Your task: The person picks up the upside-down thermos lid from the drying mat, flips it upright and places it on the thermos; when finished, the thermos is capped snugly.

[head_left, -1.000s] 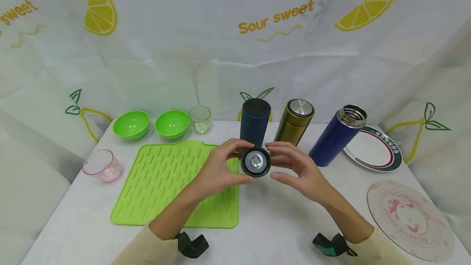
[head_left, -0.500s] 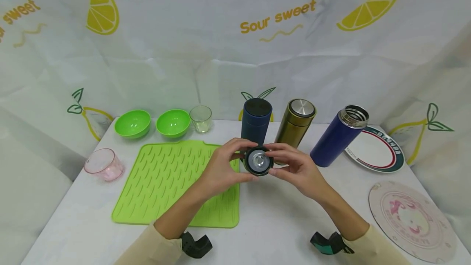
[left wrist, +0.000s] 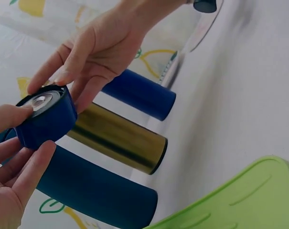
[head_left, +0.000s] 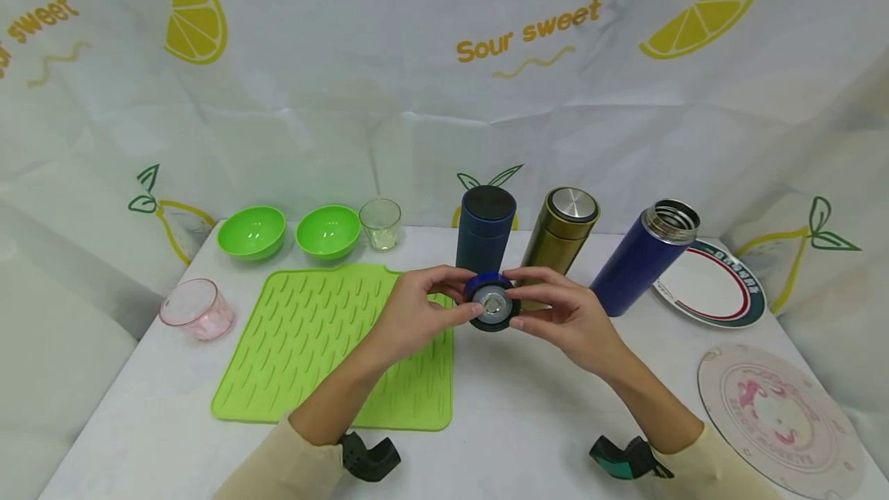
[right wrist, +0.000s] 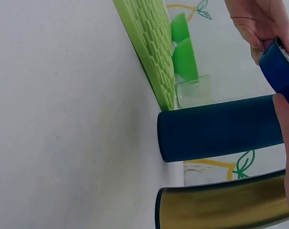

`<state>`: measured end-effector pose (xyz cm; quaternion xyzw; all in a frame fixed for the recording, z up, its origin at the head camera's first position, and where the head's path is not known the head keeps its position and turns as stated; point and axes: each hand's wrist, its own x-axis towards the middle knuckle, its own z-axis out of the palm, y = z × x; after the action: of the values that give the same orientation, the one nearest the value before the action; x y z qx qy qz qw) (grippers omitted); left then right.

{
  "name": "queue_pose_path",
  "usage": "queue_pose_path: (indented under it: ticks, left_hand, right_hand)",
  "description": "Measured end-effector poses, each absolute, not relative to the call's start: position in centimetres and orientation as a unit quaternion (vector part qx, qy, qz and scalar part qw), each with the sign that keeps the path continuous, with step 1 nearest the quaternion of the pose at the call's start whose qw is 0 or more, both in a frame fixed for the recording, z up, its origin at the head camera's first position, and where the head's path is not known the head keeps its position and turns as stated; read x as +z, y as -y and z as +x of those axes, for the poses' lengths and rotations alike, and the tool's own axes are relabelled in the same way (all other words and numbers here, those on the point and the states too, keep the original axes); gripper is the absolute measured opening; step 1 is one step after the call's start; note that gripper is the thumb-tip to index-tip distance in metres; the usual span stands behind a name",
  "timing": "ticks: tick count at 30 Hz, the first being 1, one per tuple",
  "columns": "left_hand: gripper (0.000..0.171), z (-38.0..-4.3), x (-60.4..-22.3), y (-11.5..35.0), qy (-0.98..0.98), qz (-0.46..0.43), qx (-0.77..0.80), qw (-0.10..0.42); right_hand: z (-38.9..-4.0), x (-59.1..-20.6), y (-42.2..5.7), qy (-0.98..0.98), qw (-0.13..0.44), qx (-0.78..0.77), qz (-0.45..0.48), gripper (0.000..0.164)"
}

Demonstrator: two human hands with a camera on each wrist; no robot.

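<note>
A blue bottle lid [head_left: 494, 305] is held up off the table between the two hands, its silver underside turned toward the head camera. My left hand [head_left: 417, 320] pinches it from the left, the thumb lying over the underside. From the right, my right hand [head_left: 575, 324] grips the lid's rim with fingers and thumb. In the left wrist view the lid's blue side wall [left wrist: 52, 125] shows between the fingertips. An uncapped blue bottle [head_left: 635, 257] with a steel neck stands to the right. Behind the hands are a capped dark teal bottle [head_left: 484, 226] and a capped gold bottle [head_left: 556, 241].
A green ridged mat [head_left: 326, 353] lies at the left. Beyond it are two green bowls [head_left: 251, 233] and a clear glass [head_left: 381, 226]; a pink glass [head_left: 201, 313] stands further left. On the right lie a white plate [head_left: 708, 284] and a pink round mat [head_left: 778, 415].
The lid has tilted and turned, so its blue side now shows on top. My right fingers have closed in on it, and my left thumb has moved onto its underside.
</note>
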<state>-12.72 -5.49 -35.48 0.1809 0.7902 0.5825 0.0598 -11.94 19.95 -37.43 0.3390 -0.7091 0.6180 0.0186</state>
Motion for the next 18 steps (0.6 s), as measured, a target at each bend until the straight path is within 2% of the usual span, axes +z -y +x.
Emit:
queue_pose_path:
  ticks: [5, 10, 14, 18]
  left_hand:
    - [0.033, -12.65, -35.55, 5.39, -0.767, 0.218, 0.603, 0.025]
    - [0.031, -12.48, -35.6, 5.18, -0.758, 0.258, 0.599, -0.024]
    - [0.03, -12.37, -35.64, 5.06, -0.762, 0.27, 0.587, -0.05]
    - [0.029, -12.39, -35.66, 4.98, -0.756, 0.269, 0.595, -0.046]
  right_hand:
    - [-11.98, -37.45, -20.08, 0.677, 0.008, 0.646, 0.352, 0.041]
    - [-11.92, -37.24, -20.02, 0.705, 0.002, 0.635, 0.317, 0.05]
    - [-12.0, -37.28, -19.93, 0.719, -0.007, 0.625, 0.304, 0.045]
    - [-12.09, -37.59, -19.9, 0.711, -0.007, 0.628, 0.315, 0.041]
